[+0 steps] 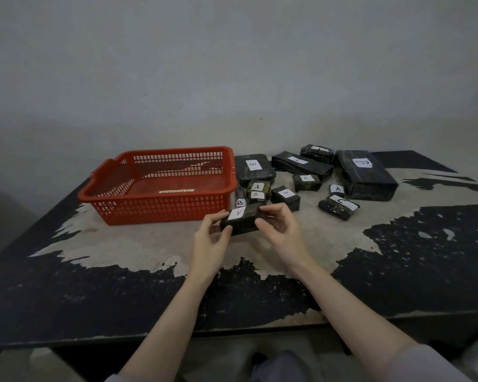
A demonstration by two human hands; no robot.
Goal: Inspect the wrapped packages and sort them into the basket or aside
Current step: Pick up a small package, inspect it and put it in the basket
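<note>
A small dark wrapped package with a white label marked A is held above the table, just in front of the red basket's right corner. My left hand grips its left end, thumb below and fingers over the top. My right hand pinches its right end. The red plastic basket stands on the table to the left, holding no packages. Several more dark wrapped packages lie to the right of the basket, labelled A, B, C and D.
The worn table has peeling black paint and a bare patch in the middle. Its front edge runs just below my forearms. A grey wall stands behind the table. Small packages crowd the gap beside the basket's right wall.
</note>
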